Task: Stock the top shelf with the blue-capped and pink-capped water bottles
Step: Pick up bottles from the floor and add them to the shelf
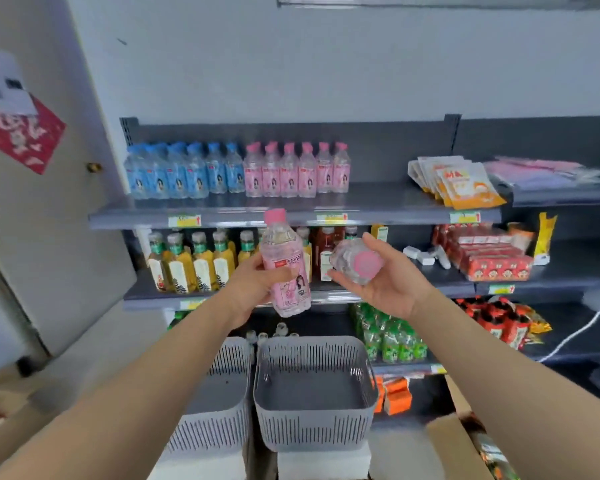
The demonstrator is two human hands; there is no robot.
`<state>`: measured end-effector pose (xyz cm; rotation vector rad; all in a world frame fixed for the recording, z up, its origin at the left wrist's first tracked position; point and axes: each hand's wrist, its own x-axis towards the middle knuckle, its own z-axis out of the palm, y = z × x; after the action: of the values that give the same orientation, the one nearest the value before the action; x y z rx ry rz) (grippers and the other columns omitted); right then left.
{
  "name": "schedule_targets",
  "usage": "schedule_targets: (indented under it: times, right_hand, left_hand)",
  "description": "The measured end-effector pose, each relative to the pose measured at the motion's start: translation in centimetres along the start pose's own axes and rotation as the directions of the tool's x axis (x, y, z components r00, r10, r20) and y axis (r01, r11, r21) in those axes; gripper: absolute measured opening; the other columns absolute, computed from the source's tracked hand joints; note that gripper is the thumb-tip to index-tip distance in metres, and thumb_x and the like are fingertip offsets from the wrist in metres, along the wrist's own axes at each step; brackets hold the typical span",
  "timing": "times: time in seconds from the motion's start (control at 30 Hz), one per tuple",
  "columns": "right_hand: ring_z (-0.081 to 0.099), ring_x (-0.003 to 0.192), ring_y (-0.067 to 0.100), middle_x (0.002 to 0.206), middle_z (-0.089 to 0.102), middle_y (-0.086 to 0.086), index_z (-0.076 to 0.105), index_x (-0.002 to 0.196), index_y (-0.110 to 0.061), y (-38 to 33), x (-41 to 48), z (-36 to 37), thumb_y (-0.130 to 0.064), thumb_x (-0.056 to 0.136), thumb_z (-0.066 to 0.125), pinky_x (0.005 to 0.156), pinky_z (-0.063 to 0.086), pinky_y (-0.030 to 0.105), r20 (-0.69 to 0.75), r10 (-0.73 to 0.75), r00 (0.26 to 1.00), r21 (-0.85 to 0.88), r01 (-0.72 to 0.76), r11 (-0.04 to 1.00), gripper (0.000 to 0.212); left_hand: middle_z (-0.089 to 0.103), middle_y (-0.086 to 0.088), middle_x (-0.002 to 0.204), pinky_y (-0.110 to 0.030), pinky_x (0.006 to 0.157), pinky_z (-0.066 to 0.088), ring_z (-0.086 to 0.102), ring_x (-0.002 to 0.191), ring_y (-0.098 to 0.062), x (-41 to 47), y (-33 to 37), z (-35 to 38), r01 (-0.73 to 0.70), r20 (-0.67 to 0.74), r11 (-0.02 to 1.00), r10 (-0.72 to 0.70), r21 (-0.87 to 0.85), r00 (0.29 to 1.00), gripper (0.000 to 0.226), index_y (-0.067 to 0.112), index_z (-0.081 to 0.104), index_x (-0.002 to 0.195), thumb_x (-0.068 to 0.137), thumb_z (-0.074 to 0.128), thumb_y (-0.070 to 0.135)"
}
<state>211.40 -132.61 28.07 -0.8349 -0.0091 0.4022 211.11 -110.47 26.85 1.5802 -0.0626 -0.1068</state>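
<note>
Two bare forearms reach up from the foot of the frame over a pair of grey slatted baskets (312, 427) set before a shop shelving unit. The left hand (253, 285) has its fingers wrapped round an upright pink-capped bottle (284, 268). The right hand (388, 289) cradles a second pink-capped bottle (357, 261) tipped cap-first toward the camera, with its fingers curled beneath it. Both bottles hang below the lip of the top shelf (378, 202), not yet set down.

On that shelf a blue-capped row (184, 171) stands at the left, with a pink-capped row (297, 169) just beside it and bare shelf running to the right. The job looks close to finished, with these two bottles left to place, probably at the pink end. No bottle shows in the right basket. The left basket (215, 420) is partly hidden behind the forearm, so whether stock remains there cannot be told.
</note>
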Motion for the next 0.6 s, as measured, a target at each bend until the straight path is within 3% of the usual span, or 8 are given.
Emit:
schedule_targets:
  times: [0.1, 0.2, 0.27, 0.37, 0.47, 0.53, 0.6]
  right_hand:
    - [0.059, 0.109, 0.037, 0.112, 0.061, 0.022, 0.061, 0.108, -0.001, -1.0, 2.9, 1.6, -0.015, 0.044, 0.093, 0.081, 0.057, 0.048, 0.128, -0.015, 0.992, -0.018, 0.017, 1.000, 0.074]
    - [0.061, 0.102, 0.036, 0.107, 0.061, 0.019, 0.056, 0.111, -0.007, -2.2, 6.8, 3.5, -0.018, 0.063, 0.080, 0.069, 0.061, 0.038, 0.083, -0.031, 0.996, -0.107, 0.040, 0.993, 0.055]
    - [0.064, 0.085, 0.031, 0.097, 0.061, 0.016, 0.054, 0.104, -0.010, -3.2, 9.8, 4.5, -0.022, 0.073, 0.067, 0.056, 0.059, 0.027, 0.033, -0.020, 0.999, -0.169, 0.025, 0.985, 0.036]
    - [0.065, 0.069, 0.025, 0.090, 0.062, 0.011, 0.053, 0.108, -0.013, -4.8, 13.8, 5.2, -0.024, 0.073, 0.065, 0.045, 0.050, 0.020, 0.013, -0.019, 1.000, -0.306, 0.022, 0.952, 0.039]
    - [0.062, 0.071, 0.022, 0.095, 0.060, 0.010, 0.051, 0.116, -0.016, -6.4, 17.1, 5.3, -0.025, 0.068, 0.067, 0.045, 0.045, 0.020, -0.039, -0.038, 0.999, -0.421, 0.019, 0.907, 0.051]
    - [0.061, 0.074, 0.022, 0.096, 0.061, 0.009, 0.053, 0.114, -0.017, -7.2, 18.7, 5.4, -0.022, 0.067, 0.067, 0.047, 0.047, 0.022, -0.077, -0.055, 0.996, -0.453, 0.014, 0.891, 0.049]
    - [0.061, 0.076, 0.023, 0.098, 0.060, 0.010, 0.058, 0.109, -0.019, -8.0, 20.1, 5.1, -0.019, 0.067, 0.066, 0.054, 0.050, 0.025, -0.107, -0.072, 0.992, -0.448, 0.017, 0.894, 0.042]
  left_hand:
    - [0.067, -0.009, 0.114, -0.037, 0.084, 0.052, 0.065, 0.101, -0.024, 2.9, 0.9, -2.0, -0.019, -0.024, 1.000, 0.019, -0.012, 1.000, 0.039, 0.012, 0.058, 0.118, 0.081, 0.068, 0.007]
    - [0.068, -0.006, 0.112, -0.030, 0.076, 0.051, 0.065, 0.099, -0.021, 6.4, 1.9, -4.1, -0.055, -0.031, 0.998, 0.055, -0.013, 0.998, 0.037, 0.013, 0.059, 0.117, 0.081, 0.069, 0.009]
    - [0.068, -0.004, 0.111, -0.032, 0.081, 0.050, 0.064, 0.101, -0.020, 9.1, 2.7, -5.7, -0.085, -0.022, 0.996, 0.085, 0.019, 0.996, 0.036, 0.017, 0.058, 0.115, 0.081, 0.070, 0.013]
    - [0.068, -0.003, 0.110, -0.039, 0.090, 0.050, 0.065, 0.102, -0.022, 13.1, 4.1, -7.8, -0.115, 0.001, 0.992, 0.115, 0.045, 0.993, 0.036, 0.018, 0.058, 0.114, 0.080, 0.070, 0.015]
    - [0.069, -0.004, 0.110, -0.036, 0.083, 0.052, 0.065, 0.099, -0.021, 17.0, 5.3, -9.0, -0.142, 0.029, 0.988, 0.141, 0.055, 0.990, 0.037, 0.015, 0.058, 0.116, 0.081, 0.069, 0.014]
    - [0.068, -0.004, 0.111, -0.029, 0.072, 0.051, 0.066, 0.096, -0.018, 19.5, 5.8, -9.3, -0.150, 0.052, 0.988, 0.148, 0.039, 0.988, 0.037, 0.013, 0.057, 0.118, 0.083, 0.067, 0.013]
    - [0.068, -0.005, 0.111, -0.029, 0.070, 0.052, 0.067, 0.095, -0.019, 21.7, 6.0, -9.1, -0.141, 0.070, 0.990, 0.140, 0.019, 0.988, 0.038, 0.013, 0.056, 0.118, 0.082, 0.068, 0.012]
